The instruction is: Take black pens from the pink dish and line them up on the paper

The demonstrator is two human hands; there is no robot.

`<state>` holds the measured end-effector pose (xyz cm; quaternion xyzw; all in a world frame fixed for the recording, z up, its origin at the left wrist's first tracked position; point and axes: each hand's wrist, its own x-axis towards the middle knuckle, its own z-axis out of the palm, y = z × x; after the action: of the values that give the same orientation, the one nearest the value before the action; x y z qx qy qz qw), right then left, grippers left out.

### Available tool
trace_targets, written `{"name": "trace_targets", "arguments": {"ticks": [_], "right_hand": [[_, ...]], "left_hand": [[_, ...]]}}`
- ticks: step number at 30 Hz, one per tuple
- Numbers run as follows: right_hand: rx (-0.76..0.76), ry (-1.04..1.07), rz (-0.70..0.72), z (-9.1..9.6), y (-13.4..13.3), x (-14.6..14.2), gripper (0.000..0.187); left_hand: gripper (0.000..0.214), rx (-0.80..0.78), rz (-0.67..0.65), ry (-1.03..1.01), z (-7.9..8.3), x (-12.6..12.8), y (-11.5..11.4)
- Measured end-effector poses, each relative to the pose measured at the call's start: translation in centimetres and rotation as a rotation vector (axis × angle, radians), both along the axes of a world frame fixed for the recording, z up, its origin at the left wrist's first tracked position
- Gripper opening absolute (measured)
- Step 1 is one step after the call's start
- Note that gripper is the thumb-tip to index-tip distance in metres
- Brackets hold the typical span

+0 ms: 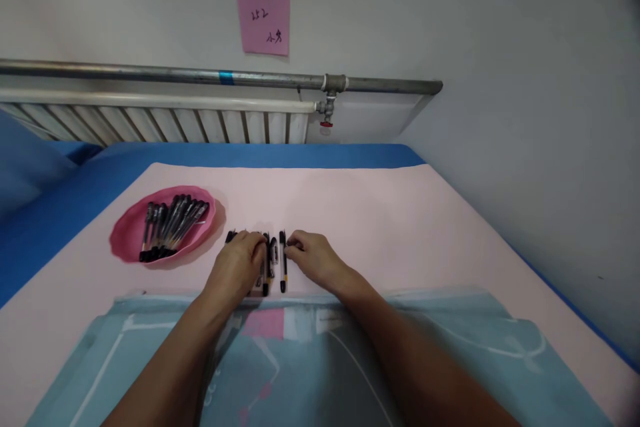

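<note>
Lightly, my left hand [239,259] curls over the pens [266,273], right of the bowl [124,235]; my right hand [316,259] touches the rightmost pen [283,275]. Whether either grip is closed, I cannot tell. Gentle fingertip pressure should best stop rolling.

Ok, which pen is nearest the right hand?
The rightmost loose pen, just beside the right hand. The other loose pens lie farther left, by the left hand; the remaining pens are in the pink bowl.
</note>
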<state>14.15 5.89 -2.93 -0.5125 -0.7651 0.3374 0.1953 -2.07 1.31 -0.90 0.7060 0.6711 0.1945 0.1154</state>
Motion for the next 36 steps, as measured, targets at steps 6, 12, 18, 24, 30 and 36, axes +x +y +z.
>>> {"name": "trace_targets", "arguments": {"ticks": [6, 12, 18, 24, 30, 36], "right_hand": [[-0.01, 0.011, 0.021, 0.2, 0.0, 0.0, 0.009], [-0.034, -0.004, 0.058, 0.9, -0.4, -0.1, 0.009], [-0.056, -0.013, 0.076, 1.6, -0.9, 0.3, 0.011], [-0.094, -0.096, 0.104, 2.1, -1.3, 0.9, 0.01], [-0.082, -0.201, 0.207, 2.3, -2.2, 1.4, 0.007], [-0.19, -0.194, 0.263, 2.9, -2.6, 1.7, 0.009]], "left_hand": [[0.019, -0.092, -0.224, -0.047, -0.1, 0.9, -0.4], [0.018, -0.155, -0.302, 0.007, -0.1, 1.3, -0.7], [0.017, -0.161, -0.302, 0.037, 0.4, 1.5, -0.9], [0.015, -0.192, -0.311, 0.088, 0.1, 1.8, -0.8], [0.021, -0.152, -0.358, 0.031, -0.1, 1.8, -0.9], [0.025, -0.145, -0.386, 0.07, -0.4, 1.9, -0.9]]}}
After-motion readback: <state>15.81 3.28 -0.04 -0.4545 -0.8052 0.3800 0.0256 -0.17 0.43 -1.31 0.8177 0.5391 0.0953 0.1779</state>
